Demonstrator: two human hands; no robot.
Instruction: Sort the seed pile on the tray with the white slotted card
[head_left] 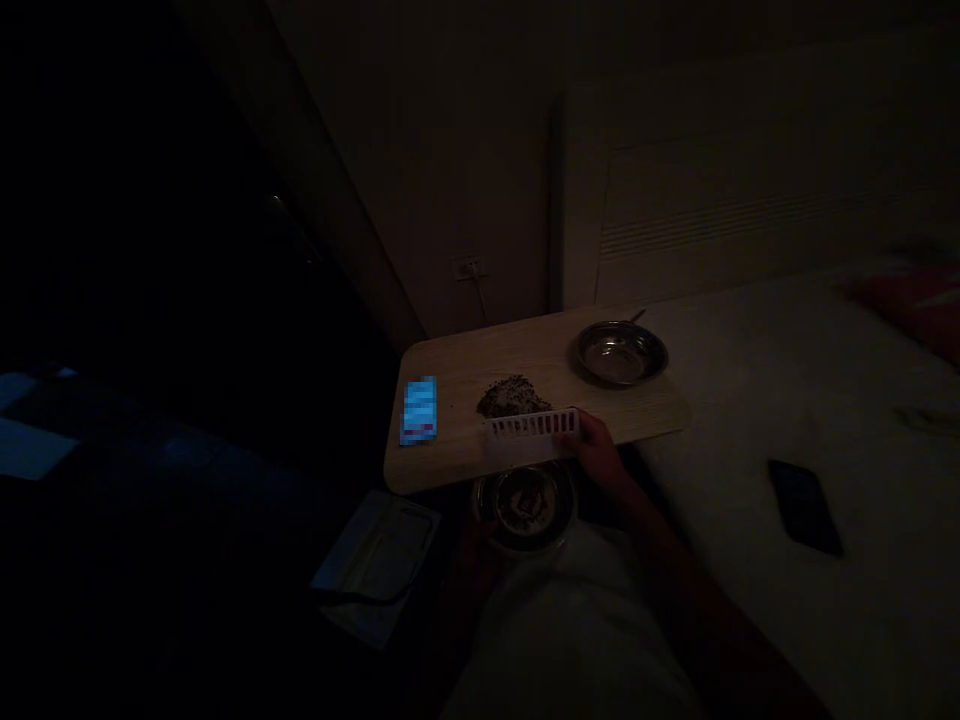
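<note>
In dim light my right hand [598,450] is closed round the right end of a white plastic piece with a row of slots [525,440], perhaps a small tray or rack. It is held over the front edge of a small wooden table [457,365]. Just behind it lies a loose heap of dark, seed-like bits [512,393]. My left hand [486,542], mostly in shadow, grips the left side of a round metal bowl [566,525] below the table edge. Dark bits are scattered on the bowl's bottom.
A second metal bowl [622,355] with a thin handle behind it stands at the table's right. A lit phone [418,410] lies at the left. A dark phone [806,507] rests on the bed [750,400]. A pale box-like thing [367,560] is low at left.
</note>
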